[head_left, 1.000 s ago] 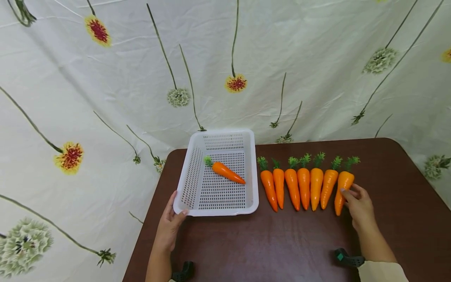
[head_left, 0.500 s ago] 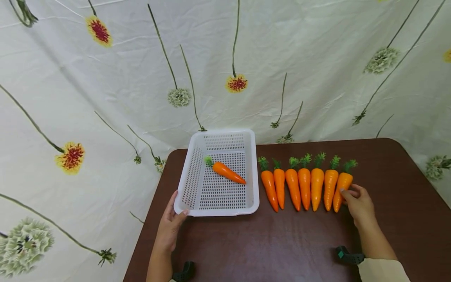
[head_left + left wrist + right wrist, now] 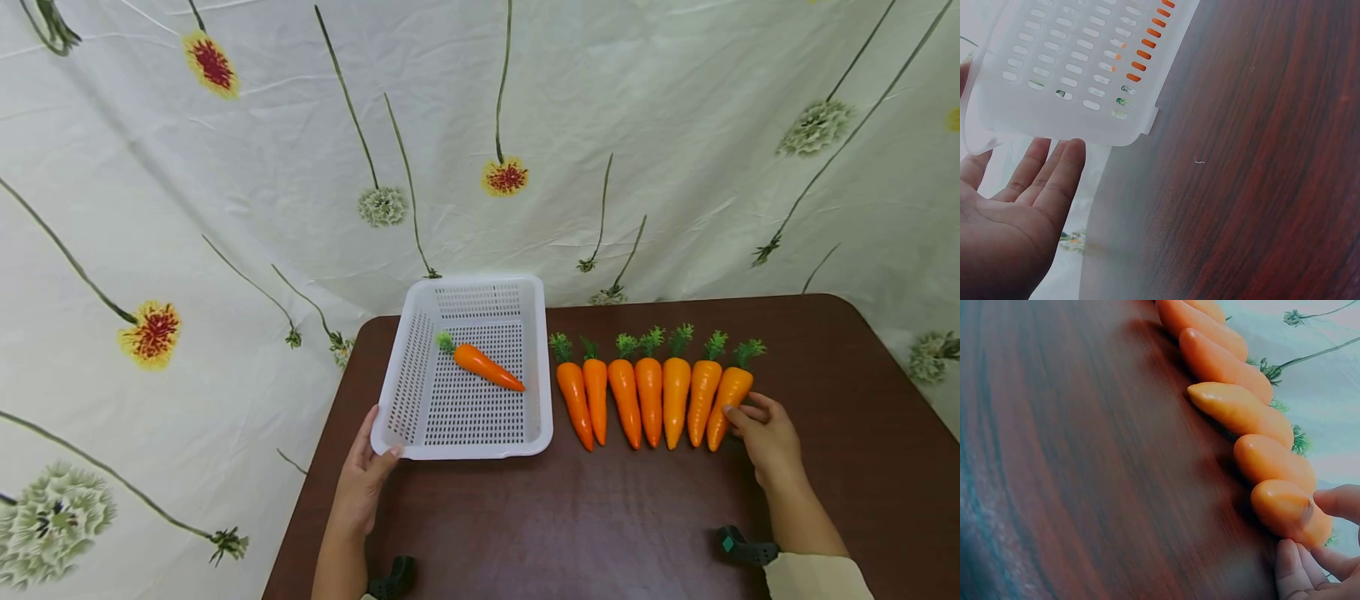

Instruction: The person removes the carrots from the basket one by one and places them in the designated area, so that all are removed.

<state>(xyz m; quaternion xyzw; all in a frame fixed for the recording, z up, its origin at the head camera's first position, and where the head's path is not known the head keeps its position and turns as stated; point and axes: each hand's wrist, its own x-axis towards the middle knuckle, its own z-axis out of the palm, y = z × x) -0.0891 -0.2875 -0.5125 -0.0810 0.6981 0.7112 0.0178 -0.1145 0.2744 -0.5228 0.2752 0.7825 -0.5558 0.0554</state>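
Observation:
A white plastic basket [image 3: 387,392] with slotted walls stands at the table's left side, and a single orange carrot [image 3: 483,365] with a green top lies in it. My left hand [image 3: 362,487] holds its near left corner, thumb over the rim and fingers along the outer side. In the left wrist view the fingers [image 3: 1063,178] touch the basket's wall [image 3: 1079,122]. To the right, several carrots [image 3: 676,392] lie side by side in a row, tops away from me. My right hand [image 3: 770,442] pinches the rightmost carrot [image 3: 731,396] between thumb and fingers, close against its neighbour.
The dark brown table [image 3: 585,525] has a rounded far right corner. A white cloth [image 3: 585,100] printed with flowers hangs behind and to the left of it. Dark straps [image 3: 742,546] sit on both wrists.
The rightmost carrot has shifted slightly left and away from me, its tip now nearer the neighbouring carrot, with my right hand still on it. The left hand and basket stay put.

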